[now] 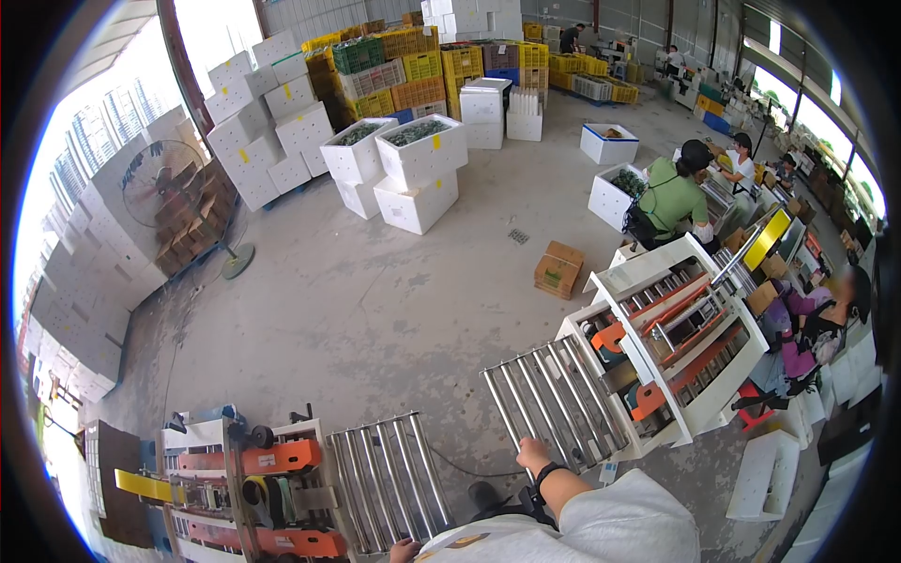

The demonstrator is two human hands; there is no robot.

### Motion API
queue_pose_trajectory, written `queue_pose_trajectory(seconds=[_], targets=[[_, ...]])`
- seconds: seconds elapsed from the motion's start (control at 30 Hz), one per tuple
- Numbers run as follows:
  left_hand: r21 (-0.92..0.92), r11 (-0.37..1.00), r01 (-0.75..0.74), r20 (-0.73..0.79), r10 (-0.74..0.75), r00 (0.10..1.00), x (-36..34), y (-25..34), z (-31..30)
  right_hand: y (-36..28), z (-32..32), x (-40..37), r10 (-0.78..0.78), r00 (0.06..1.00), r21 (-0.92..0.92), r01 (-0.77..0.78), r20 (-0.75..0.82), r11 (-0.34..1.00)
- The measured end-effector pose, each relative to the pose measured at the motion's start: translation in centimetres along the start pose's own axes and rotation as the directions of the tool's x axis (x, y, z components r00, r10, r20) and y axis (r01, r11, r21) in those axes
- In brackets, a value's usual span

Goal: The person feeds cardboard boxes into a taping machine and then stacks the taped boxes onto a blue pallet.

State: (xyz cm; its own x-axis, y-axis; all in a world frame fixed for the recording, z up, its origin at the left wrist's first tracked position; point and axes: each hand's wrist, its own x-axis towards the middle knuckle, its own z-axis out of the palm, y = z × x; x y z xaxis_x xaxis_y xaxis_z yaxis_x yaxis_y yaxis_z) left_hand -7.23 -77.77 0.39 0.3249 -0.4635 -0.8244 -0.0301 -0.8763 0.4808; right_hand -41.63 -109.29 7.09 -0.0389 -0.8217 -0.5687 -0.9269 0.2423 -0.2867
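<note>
Now my right hand (533,456), bottom centre-right, has its grip closed on the roller conveyor (554,403) end; left hand (405,551) at bottom edge, grip I cannot tell.

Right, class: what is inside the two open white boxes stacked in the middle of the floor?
The left box and right box are filled to the rim with dark green stuff, too small to identify. Anything beneath that top layer is covered by it and the walls.

Packing warehouse: stacked foam boxes (282,122), plastic crates (413,66), roller conveyors (554,399).
</note>
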Motion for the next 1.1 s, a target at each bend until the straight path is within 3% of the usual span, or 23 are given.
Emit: queue_pose_trajectory(seconds=[0.1, 0.27, 0.33, 0.43, 0.47, 0.5, 0.53, 0.6, 0.67, 0.8, 0.87, 0.93, 1.0, 1.07, 1.1], targets=[[0.021, 0.999, -0.037, 0.064, 0.035, 0.997, 0.4, -0.3, -0.3, 0.0, 0.1, 0.2, -0.015, 1.000, -0.014, 0.015, 0.020, 1.000], [0.079, 0.994, -0.072, -0.029, 0.074, 0.997, -0.2, 0.1, -0.1, 0.4, 0.5, 0.1, -0.052, 0.998, 0.001, 0.052, 0.036, 0.999], [0.118, 0.988, -0.096, -0.028, 0.100, 0.995, -0.5, 0.5, -0.1, 0.7, 1.0, -0.2, -0.129, 0.983, 0.052, 0.137, -0.134, 0.989], [0.158, 0.975, -0.155, 0.003, 0.156, 0.988, -1.2, 2.7, 0.1, 0.9, 0.9, -0.1, -0.146, 0.970, 0.097, 0.167, -0.193, 0.981], [0.163, 0.969, -0.187, 0.037, 0.183, 0.982, -2.7, 4.8, 0.0, 0.6, 0.0, -0.7, -0.156, 0.970, 0.134, 0.182, -0.184, 0.974], [0.173, 0.963, -0.208, 0.075, 0.197, 0.977, -4.7, 6.4, -0.1, 0.2, -0.9, -0.8, -0.099, 0.995, 0.104, 0.100, -0.013, 0.990], [0.181, 0.957, -0.227, 0.117, 0.208, 0.971, -6.4, 7.1, -0.1, 0.2, -0.8, -0.9, -0.094, 0.994, 0.132, 0.101, -0.061, 0.986], [0.263, 0.954, -0.146, -0.036, 0.161, 0.986, -5.7, 6.4, 0.5, -0.2, -2.0, -1.4, -0.187, 0.977, 0.111, 0.198, -0.102, 0.974], [0.169, 0.983, -0.072, 0.007, 0.072, 0.997, -6.0, 6.8, 0.4, -0.3, -2.7, -0.7, -0.342, 0.889, 0.026, 0.366, -0.304, 0.930], [0.103, 0.993, -0.055, 0.017, 0.054, 0.998, -5.2, 5.3, -0.2, 1.0, -14.2, -1.4, -0.595, 0.730, -0.296, 0.518, -0.335, 0.802], [0.091, 0.994, -0.059, 0.035, 0.056, 0.998, -8.0, 7.5, -0.1, 4.5, -17.7, 0.3, -0.487, 0.816, -0.401, 0.352, -0.311, 0.846], [0.070, 0.996, 0.054, -0.014, -0.053, 0.998, -8.4, 8.2, 0.0, 8.1, -20.1, 2.8, -0.280, 0.918, -0.578, 0.072, -0.280, 0.813], [0.003, 1.000, 0.030, -0.030, -0.030, 0.999, -8.8, 8.6, 0.0, 7.8, -23.1, 1.9, -0.101, 0.960, -0.531, -0.056, -0.262, 0.845], [0.049, 0.995, 0.088, -0.032, -0.086, 0.996, -10.1, 9.9, 0.2, 8.4, -22.9, 3.9, -0.186, 0.983, -0.694, 0.135, 0.001, 0.707], [-0.016, 0.992, 0.126, -0.030, -0.127, 0.991, -10.2, 10.1, 0.2, 8.0, -22.9, 4.3, -0.199, 0.979, -0.722, 0.174, 0.051, 0.669]])
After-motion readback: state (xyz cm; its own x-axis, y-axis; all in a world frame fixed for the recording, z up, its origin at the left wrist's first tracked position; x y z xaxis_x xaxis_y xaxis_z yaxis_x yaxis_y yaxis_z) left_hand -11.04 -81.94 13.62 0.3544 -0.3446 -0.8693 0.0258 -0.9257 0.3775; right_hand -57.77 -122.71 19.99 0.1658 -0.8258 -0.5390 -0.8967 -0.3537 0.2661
